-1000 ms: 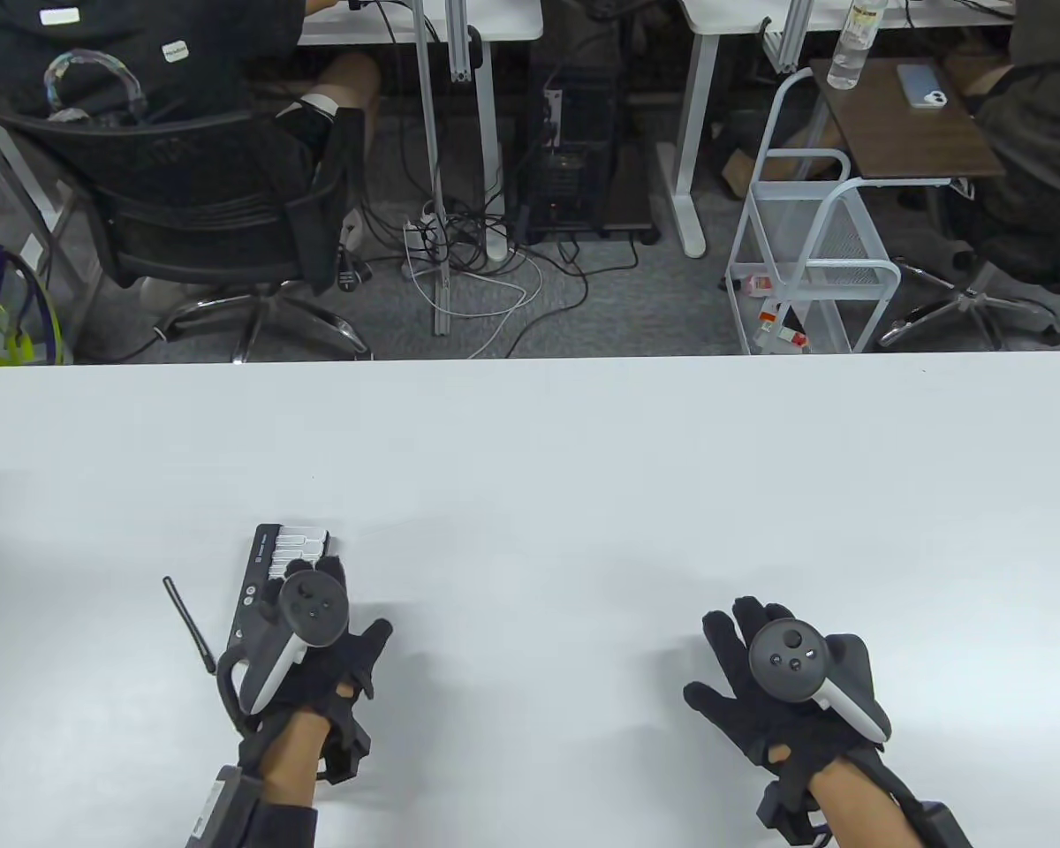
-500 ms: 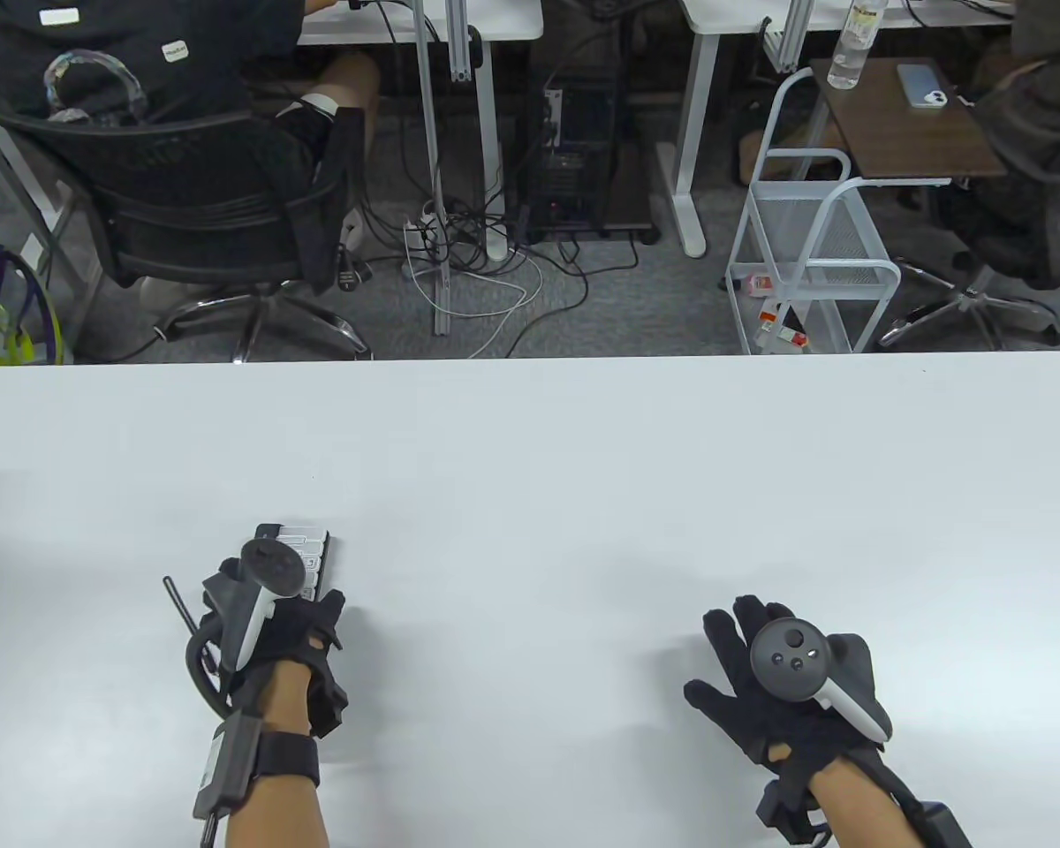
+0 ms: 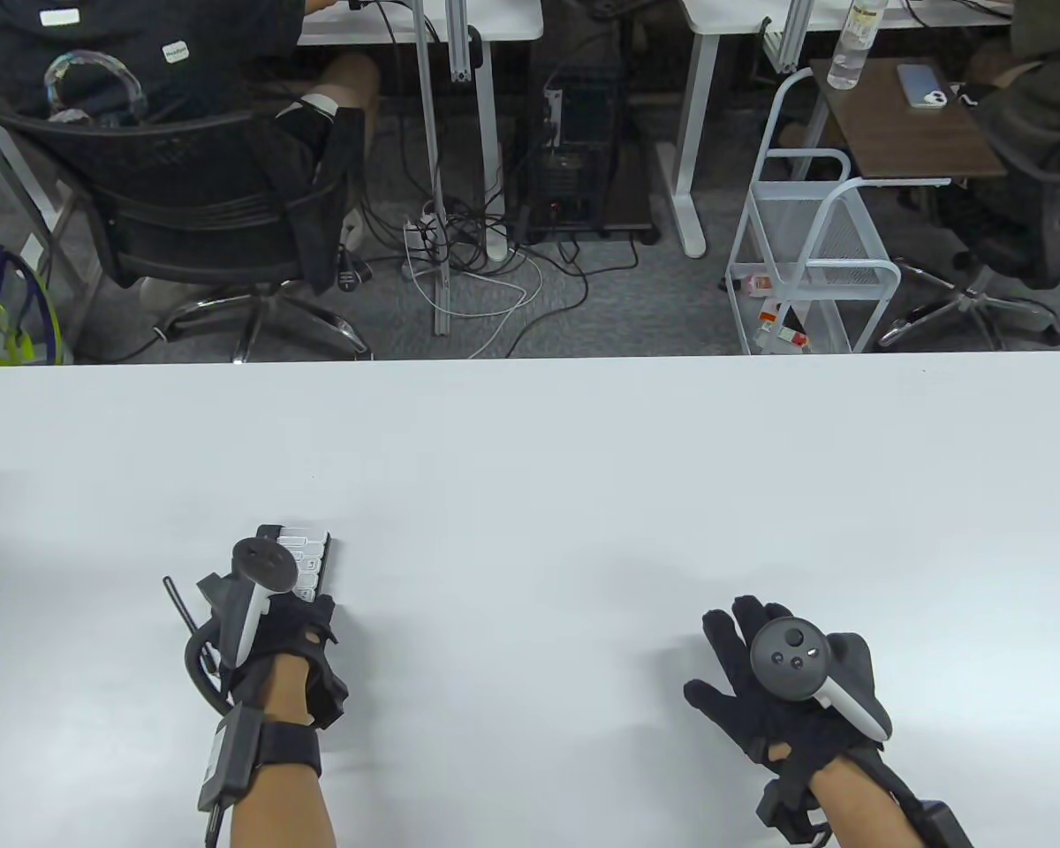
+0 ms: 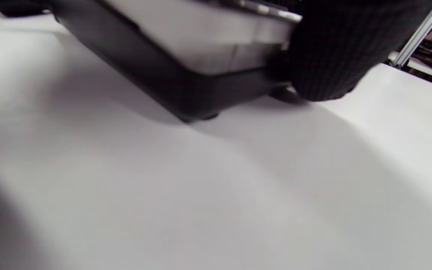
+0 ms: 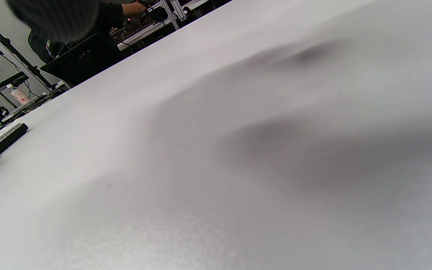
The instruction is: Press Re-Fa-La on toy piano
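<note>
Toy piano at about 8 o'clock on white table, long axis running near-far, white keys on its right side, antenna jutting from near end.

Left hand over piano's near half, rolled onto edge, tracker on top. Left wrist view: one gloved fingertip touching piano's edge beside keys. Likely steadying or reaching for key; whether it grips, cannot tell.

Right hand at 4 o'clock, well apart, flat on table, fingers spread, holding nothing. Probably parked out of way.
</note>
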`<move>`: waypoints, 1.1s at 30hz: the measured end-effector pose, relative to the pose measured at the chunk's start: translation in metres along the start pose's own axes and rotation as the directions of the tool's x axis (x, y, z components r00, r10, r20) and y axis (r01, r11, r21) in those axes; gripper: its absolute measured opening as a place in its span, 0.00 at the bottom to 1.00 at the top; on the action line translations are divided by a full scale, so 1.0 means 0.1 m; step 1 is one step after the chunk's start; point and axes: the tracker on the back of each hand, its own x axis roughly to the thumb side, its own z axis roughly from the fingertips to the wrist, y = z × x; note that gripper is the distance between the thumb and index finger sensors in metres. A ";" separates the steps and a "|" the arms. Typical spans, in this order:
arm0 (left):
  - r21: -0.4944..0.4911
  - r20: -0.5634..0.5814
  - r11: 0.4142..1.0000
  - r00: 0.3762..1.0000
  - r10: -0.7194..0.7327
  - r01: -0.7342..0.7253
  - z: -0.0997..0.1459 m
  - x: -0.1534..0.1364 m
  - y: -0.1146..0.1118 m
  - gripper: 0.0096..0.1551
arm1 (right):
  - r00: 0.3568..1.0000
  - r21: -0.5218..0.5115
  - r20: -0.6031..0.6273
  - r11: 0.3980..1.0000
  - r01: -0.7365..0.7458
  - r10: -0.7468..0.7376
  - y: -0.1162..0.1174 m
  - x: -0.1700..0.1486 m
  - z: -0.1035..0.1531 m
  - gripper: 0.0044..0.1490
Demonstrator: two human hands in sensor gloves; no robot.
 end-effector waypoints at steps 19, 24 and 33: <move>-0.062 0.359 0.998 0.932 0.048 -0.027 0.48 0.35 0.35 0.59 | 1.000 -0.001 -0.002 1.000 0.008 -0.008 -0.02 -0.01 0.01 0.54; -0.120 0.475 0.992 0.879 0.034 0.026 0.65 0.51 0.35 0.59 | 1.000 -0.002 -0.005 1.000 0.009 -0.009 -0.02 -0.01 0.01 0.54; -0.200 0.615 0.972 0.788 0.028 0.121 0.91 0.79 0.14 0.59 | 1.000 -0.002 -0.009 1.000 0.012 -0.012 -0.02 -0.01 0.02 0.54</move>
